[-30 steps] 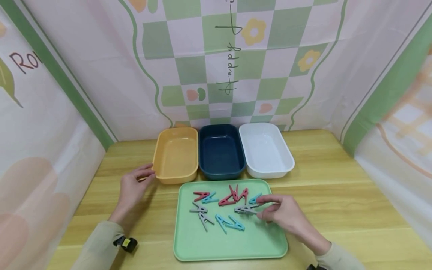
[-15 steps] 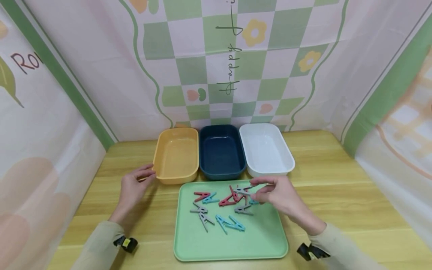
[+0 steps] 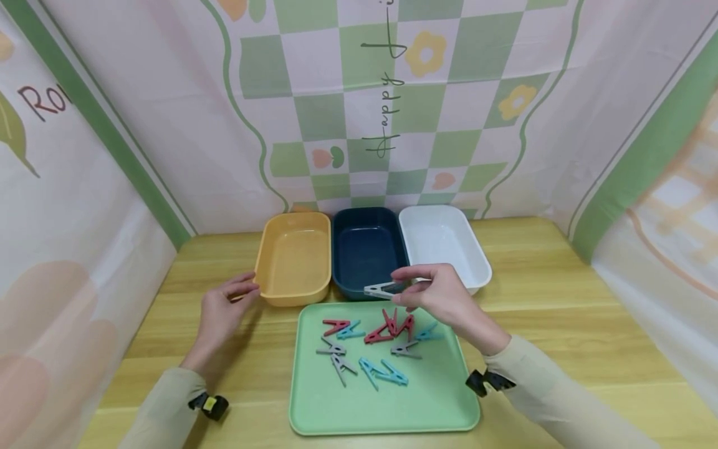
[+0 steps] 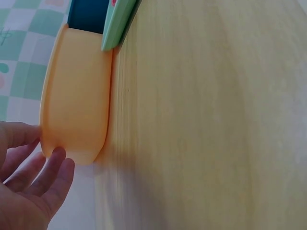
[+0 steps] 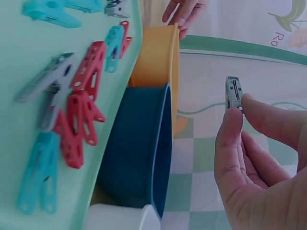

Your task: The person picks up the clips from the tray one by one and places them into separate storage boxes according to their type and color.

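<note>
In the head view, the right hand (image 3: 443,293), right of centre, pinches a grey clothespin (image 3: 381,290) between thumb and fingertips, the gap closed down to the pin's thickness. The pin appears raised, overlapping the near rim of the dark blue box (image 3: 369,252) at centre. The left hand (image 3: 224,305), left of centre, holds the near left corner of the yellow box (image 3: 294,259), thumb and fingers bent and slightly apart. The white box (image 3: 440,240) stands to the right of the blue one, partly behind the right hand. At lower centre, the green tray (image 3: 387,411) carries red clothespins (image 3: 378,335), blue clothespins (image 3: 392,374) and more grey clothespins (image 3: 339,368). Everything stands on a wooden table (image 3: 561,280); a patterned cloth (image 3: 364,112) fills the upper frame.
</note>
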The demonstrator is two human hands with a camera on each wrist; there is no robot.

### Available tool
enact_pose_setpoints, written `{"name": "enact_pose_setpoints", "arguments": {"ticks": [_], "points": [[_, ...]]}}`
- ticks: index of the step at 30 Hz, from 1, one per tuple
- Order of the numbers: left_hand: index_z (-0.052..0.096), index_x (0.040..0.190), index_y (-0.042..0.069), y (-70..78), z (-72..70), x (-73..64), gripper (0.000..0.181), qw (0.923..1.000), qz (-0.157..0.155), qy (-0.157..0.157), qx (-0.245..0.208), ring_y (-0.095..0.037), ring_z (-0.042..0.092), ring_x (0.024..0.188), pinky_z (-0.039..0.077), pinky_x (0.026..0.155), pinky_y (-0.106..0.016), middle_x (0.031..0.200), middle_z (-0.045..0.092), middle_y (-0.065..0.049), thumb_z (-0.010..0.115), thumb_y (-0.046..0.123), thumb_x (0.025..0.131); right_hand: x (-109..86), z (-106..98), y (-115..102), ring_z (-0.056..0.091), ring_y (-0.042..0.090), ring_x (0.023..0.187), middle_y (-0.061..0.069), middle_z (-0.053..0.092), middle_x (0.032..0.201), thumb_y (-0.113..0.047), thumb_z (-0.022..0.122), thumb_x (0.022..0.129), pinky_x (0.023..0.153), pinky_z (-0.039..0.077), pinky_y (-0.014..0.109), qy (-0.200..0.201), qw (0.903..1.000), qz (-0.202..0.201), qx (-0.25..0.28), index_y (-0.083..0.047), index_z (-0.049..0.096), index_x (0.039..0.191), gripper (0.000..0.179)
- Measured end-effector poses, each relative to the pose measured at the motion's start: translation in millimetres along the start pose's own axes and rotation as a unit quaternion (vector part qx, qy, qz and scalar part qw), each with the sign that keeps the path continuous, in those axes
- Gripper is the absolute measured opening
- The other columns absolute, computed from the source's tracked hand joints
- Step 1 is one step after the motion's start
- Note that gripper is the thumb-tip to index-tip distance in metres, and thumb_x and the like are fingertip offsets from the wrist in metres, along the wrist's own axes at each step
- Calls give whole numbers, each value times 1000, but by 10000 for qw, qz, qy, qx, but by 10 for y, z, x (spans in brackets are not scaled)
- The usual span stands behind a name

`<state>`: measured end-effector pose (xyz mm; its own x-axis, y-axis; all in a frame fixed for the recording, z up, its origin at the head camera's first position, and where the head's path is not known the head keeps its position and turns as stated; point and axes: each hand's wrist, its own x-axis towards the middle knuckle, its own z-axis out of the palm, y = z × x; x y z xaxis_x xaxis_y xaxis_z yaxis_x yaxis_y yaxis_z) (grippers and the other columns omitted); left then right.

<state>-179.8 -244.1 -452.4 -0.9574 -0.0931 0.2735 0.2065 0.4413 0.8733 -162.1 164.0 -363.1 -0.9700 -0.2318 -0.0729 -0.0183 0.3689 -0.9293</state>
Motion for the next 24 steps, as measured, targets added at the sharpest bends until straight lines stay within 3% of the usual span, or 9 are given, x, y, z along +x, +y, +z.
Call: {"name": "enact_pose_setpoints", "arguments": {"ticks": [10, 24], "points": [[79, 106, -8, -11, 0, -1, 12, 10000, 41, -17, 4, -35, 66, 121, 56, 84, -12, 131, 70, -20, 77, -2, 96, 307, 159, -124, 76, 31, 89, 18, 74, 121, -4, 84, 88, 77, 65, 45, -28, 9996, -159, 239, 1, 74, 125, 39], [79, 105, -7, -63, -4, 23, 10, 9999, 101, -9, 109, -36, 66, 121, 56, 85, -14, 132, 70, -19, 76, -3, 96, 793, 505, -341, 75, 32, 87, 16, 76, 113, 1, 85, 86, 74, 65, 40, -167, 9988, -358, 273, 1, 76, 120, 35]]}}
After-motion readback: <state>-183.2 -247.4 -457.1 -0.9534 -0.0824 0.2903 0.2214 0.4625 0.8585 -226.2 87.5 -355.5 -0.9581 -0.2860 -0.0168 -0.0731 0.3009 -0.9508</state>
